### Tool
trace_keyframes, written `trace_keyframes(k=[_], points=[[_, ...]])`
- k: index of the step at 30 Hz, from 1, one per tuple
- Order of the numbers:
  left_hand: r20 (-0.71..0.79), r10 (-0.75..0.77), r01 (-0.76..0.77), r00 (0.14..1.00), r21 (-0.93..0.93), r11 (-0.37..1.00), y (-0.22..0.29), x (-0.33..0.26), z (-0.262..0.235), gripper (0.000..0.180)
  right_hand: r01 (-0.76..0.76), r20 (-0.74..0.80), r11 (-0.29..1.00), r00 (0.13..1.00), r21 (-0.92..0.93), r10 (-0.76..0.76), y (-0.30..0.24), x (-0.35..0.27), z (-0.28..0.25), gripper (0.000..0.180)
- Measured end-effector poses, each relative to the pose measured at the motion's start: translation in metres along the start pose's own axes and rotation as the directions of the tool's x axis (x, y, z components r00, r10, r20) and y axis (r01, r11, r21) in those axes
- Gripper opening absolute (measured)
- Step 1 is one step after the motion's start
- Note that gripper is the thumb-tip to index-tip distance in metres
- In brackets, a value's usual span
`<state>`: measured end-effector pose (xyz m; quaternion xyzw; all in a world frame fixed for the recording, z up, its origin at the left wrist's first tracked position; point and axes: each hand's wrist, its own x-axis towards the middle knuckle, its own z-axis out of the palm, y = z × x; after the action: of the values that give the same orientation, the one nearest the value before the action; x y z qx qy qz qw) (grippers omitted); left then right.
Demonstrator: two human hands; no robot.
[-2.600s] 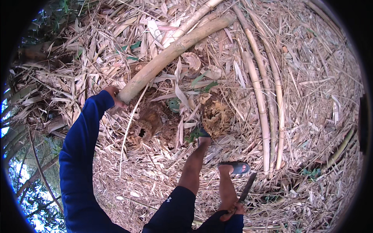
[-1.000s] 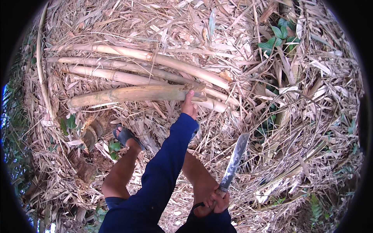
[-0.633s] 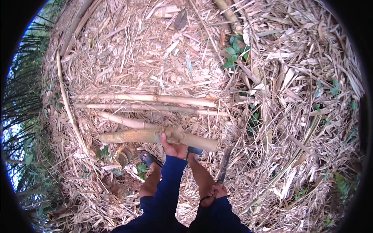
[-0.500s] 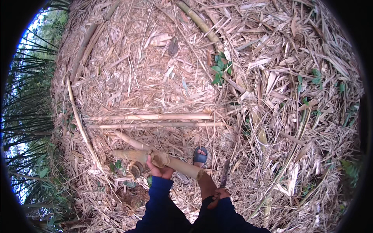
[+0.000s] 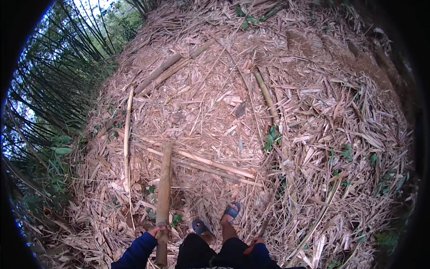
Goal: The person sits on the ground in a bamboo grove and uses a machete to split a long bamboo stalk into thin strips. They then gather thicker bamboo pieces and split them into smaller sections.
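My left hand (image 5: pixel 155 230) grips a thick, tan bamboo pole (image 5: pixel 164 188) near a node towards its lower end. The pole points away from me, and its far end overlaps two thin poles on the ground. Low on the right, beside my dark shorts, my right hand (image 5: pixel 255 244) is closed around a long knife. The dark blade of the knife (image 5: pixel 264 228) points forward over the litter; the handle is mostly hidden by the hand.
Two thin bamboo poles (image 5: pixel 215 166) lie crosswise ahead of my sandalled feet (image 5: pixel 230 212). Another pale pole (image 5: pixel 127 143) lies at the left, and a greenish bamboo length (image 5: pixel 266 94) farther off. Dry leaf litter covers the ground. Standing bamboo (image 5: pixel 53 89) grows along the left.
The bamboo pole has swung from lying crosswise before me to pointing away, and my left hand has moved left and nearer. My right hand keeps the knife low. The view has shifted.
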<state>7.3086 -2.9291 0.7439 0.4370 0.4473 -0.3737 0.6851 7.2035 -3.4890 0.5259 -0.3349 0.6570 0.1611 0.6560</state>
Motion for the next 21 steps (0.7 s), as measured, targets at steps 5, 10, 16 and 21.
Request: trace_keyframes(k=[5,10,16,21], points=[[-0.106,-0.069,0.104,0.992,0.384,0.917,-0.054,-0.049,-0.042,0.042,-0.014,0.080,0.912,0.995,-0.410,0.052,-0.014,-0.047,0.056,0.016],[-0.332,-0.047,0.295,0.942,0.753,0.588,-0.104,-0.166,-0.033,0.093,0.009,0.280,0.802,0.939,-0.597,0.198,0.001,-0.055,0.107,0.020],[-0.255,-0.035,0.225,0.966,0.773,0.593,-0.335,-0.226,-0.092,0.090,0.155,0.280,0.688,0.957,-0.709,0.073,-0.004,-0.102,0.175,0.008],[-0.246,0.183,-0.116,0.952,0.263,0.958,-0.356,-0.296,0.061,0.050,0.394,0.402,0.245,0.915,-0.886,-0.020,-0.071,-0.063,0.194,0.033]])
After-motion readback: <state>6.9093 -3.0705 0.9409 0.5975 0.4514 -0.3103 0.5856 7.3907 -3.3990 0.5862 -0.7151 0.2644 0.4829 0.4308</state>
